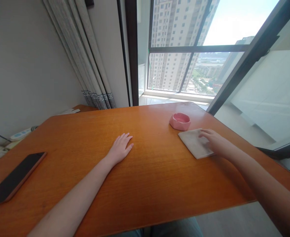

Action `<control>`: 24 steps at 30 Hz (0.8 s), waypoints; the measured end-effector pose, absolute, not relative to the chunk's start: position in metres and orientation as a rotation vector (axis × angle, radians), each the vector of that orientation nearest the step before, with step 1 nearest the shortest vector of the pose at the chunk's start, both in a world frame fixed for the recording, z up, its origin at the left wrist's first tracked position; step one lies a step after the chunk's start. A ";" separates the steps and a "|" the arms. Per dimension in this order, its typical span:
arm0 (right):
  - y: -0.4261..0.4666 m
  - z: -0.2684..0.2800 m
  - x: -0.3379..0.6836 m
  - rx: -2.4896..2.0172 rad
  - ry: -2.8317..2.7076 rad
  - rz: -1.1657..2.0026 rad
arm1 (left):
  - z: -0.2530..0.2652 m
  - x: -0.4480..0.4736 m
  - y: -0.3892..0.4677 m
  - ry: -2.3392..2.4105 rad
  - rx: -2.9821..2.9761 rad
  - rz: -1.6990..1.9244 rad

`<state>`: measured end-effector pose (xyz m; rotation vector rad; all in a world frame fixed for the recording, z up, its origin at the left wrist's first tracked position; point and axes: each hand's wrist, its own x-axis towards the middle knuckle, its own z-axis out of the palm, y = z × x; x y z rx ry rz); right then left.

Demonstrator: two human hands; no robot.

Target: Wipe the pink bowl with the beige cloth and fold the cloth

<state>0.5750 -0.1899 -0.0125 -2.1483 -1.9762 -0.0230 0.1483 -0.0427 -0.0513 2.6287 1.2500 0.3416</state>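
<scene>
My left hand (120, 148) lies palm down on the wooden table (145, 177), fingers spread, holding nothing. To the right, a pale, folded cloth (193, 143) lies flat on the tabletop. Over its right part is my right hand (215, 141), the fingers slightly bent and the thumb apart from them. Whether the fingertips press on the cloth is hard to make out. Just behind the cloth stands a pink, angular ashtray (180, 121), close to its far corner.
A dark, flat slab with a brown edge (15, 177) lies at the table's left. A white power strip (21, 134) is beyond the left edge. A grey curtain (85, 56) hangs behind, and a dark-framed window (171, 49) stands past the far edge.
</scene>
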 end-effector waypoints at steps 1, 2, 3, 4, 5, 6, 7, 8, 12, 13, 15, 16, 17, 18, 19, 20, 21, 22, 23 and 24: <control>-0.184 -0.008 0.558 -2.132 -1.950 -0.101 | -0.051 0.148 -0.043 1.241 2.624 0.367; -0.178 -0.005 0.537 -2.077 -1.925 -0.146 | -0.050 0.149 -0.044 1.220 2.618 0.410; -0.172 -0.003 0.514 -1.981 -1.966 -0.117 | -0.048 0.151 -0.046 1.187 2.608 0.475; -0.164 -0.003 0.490 -1.888 -1.999 -0.050 | -0.046 0.155 -0.048 1.139 2.596 0.554; -0.156 -0.005 0.465 -1.800 -2.001 0.026 | -0.045 0.161 -0.050 1.080 2.586 0.629; -0.147 -0.010 0.440 -1.705 -1.982 0.098 | -0.043 0.169 -0.053 1.015 2.580 0.685; -0.137 -0.017 0.416 -1.600 -1.974 0.166 | -0.043 0.178 -0.055 0.955 2.575 0.715; -0.127 -0.024 0.395 -1.509 -1.959 0.219 | -0.043 0.187 -0.057 0.908 2.576 0.708; -0.087 -0.051 0.344 -1.351 -1.981 0.296 | -0.049 0.214 -0.054 0.893 2.545 0.646; -0.080 -0.053 0.339 -1.334 -1.995 0.308 | -0.050 0.216 -0.052 0.931 2.533 0.658; -0.072 -0.055 0.337 -1.315 -2.021 0.319 | -0.053 0.215 -0.049 0.987 2.524 0.678; -0.071 -0.055 0.338 -1.310 -2.028 0.317 | -0.053 0.213 -0.049 0.984 2.531 0.681; -0.072 -0.054 0.339 -1.309 -2.037 0.311 | -0.053 0.211 -0.049 0.955 2.545 0.677; -0.074 -0.053 0.340 -1.309 -2.049 0.306 | -0.053 0.208 -0.049 0.908 2.562 0.670; -0.076 -0.052 0.341 -1.310 -2.063 0.301 | -0.053 0.206 -0.050 0.860 2.576 0.666; -0.079 -0.051 0.341 -1.314 -2.077 0.298 | -0.052 0.204 -0.051 0.819 2.585 0.662; -0.081 -0.050 0.341 -1.319 -2.089 0.295 | -0.052 0.203 -0.052 0.791 2.587 0.661; -0.083 -0.049 0.341 -1.324 -2.100 0.293 | -0.052 0.202 -0.052 0.776 2.584 0.660; -0.084 -0.049 0.340 -1.328 -2.107 0.292 | -0.052 0.201 -0.052 0.772 2.580 0.659; -0.085 -0.049 0.340 -1.330 -2.112 0.292 | -0.052 0.201 -0.052 0.777 2.577 0.659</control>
